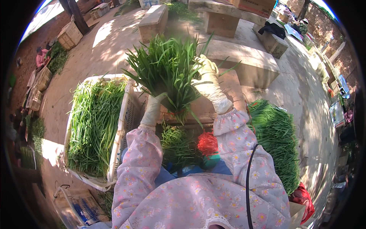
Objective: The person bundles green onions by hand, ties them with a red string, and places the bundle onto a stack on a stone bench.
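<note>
A large bunch of long green leaf vegetables (171, 65), likely garlic chives, is held upright before me. My left hand (155, 104), in a pale glove, grips it low on its left side, the fingers hidden by leaves. A bit of red tie shows near the base of the bunch. At the bunch's right side is my gloved right hand (206, 71), thumb and fingers apart and touching the outer leaves. Under the bunch lies a brown board (228, 94). Closer to my lap are loose greens (178, 146) and a bundle of red ties (208, 144).
To the left stands a white plastic crate (123, 134) full of greens. Stacked green bunches (273, 143) lie at right. Stone benches (240, 61) stand ahead. Another crate (81, 207) is at lower left. A person in pink (42, 57) sits far left. A black cable (249, 183) crosses my right sleeve.
</note>
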`<state>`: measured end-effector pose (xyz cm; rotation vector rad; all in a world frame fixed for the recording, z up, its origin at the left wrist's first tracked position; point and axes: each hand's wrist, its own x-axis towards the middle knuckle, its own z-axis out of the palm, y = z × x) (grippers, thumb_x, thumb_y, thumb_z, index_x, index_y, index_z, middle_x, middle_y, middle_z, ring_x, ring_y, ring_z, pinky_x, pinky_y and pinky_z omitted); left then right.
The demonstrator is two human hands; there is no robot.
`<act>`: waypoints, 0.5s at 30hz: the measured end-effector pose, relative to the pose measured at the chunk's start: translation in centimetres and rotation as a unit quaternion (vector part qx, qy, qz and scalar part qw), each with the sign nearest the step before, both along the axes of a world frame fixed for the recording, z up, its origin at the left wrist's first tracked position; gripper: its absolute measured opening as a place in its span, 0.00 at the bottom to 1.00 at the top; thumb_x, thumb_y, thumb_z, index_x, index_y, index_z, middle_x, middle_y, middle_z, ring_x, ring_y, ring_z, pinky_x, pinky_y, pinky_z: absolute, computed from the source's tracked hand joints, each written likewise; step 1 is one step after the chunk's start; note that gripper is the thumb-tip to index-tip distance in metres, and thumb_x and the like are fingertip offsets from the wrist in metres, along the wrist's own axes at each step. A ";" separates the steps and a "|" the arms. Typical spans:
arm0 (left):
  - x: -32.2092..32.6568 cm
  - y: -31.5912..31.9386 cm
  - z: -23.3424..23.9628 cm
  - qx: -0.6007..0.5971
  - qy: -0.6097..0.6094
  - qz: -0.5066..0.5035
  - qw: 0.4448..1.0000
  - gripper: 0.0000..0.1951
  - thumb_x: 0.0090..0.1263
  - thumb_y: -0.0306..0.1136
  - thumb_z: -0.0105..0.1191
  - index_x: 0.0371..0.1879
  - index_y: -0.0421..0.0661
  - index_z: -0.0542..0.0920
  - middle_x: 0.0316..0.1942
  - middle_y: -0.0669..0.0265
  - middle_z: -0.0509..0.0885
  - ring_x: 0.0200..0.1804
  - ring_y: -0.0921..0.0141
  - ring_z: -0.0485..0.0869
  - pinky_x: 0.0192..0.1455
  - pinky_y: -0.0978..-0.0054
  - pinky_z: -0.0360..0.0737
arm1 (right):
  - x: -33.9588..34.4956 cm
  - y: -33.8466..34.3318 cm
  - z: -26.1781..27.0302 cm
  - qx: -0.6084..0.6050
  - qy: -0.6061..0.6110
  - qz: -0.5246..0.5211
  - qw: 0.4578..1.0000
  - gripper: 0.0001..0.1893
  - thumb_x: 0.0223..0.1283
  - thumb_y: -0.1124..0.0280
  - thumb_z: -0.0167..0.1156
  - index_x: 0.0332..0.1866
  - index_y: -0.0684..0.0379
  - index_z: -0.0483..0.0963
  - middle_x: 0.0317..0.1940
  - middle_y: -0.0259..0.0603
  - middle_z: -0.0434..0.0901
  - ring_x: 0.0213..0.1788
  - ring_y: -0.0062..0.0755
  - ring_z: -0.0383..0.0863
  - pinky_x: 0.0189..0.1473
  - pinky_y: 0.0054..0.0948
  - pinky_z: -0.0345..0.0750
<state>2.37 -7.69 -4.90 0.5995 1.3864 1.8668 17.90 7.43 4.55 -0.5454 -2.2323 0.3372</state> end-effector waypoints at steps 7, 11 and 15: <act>-0.3 -0.2 -0.1 0.008 0.014 0.000 1.000 0.10 0.56 0.24 0.55 0.39 0.41 0.79 0.35 0.70 0.81 0.37 0.74 0.78 0.45 0.77 0.72 | -0.2 0.7 -0.5 0.003 0.044 -0.048 0.998 0.12 0.31 0.62 0.69 0.24 0.52 0.76 0.39 0.31 0.75 0.50 0.34 0.70 0.60 0.42 0.56; -0.1 -0.4 0.2 0.007 0.016 -0.001 1.000 0.11 0.56 0.25 0.55 0.40 0.41 0.78 0.37 0.69 0.81 0.39 0.74 0.77 0.46 0.77 0.72 | 1.5 1.7 -1.4 0.030 0.037 -0.043 0.998 0.12 0.32 0.61 0.69 0.21 0.53 0.76 0.34 0.32 0.75 0.42 0.36 0.72 0.51 0.38 0.62; -0.5 -0.5 -0.2 0.030 0.017 -0.009 0.999 0.13 0.56 0.26 0.55 0.42 0.41 0.78 0.39 0.70 0.80 0.42 0.74 0.76 0.48 0.76 0.71 | 2.0 2.3 -1.8 0.041 0.028 -0.027 0.998 0.13 0.32 0.67 0.70 0.24 0.58 0.75 0.33 0.35 0.76 0.37 0.36 0.74 0.40 0.33 0.73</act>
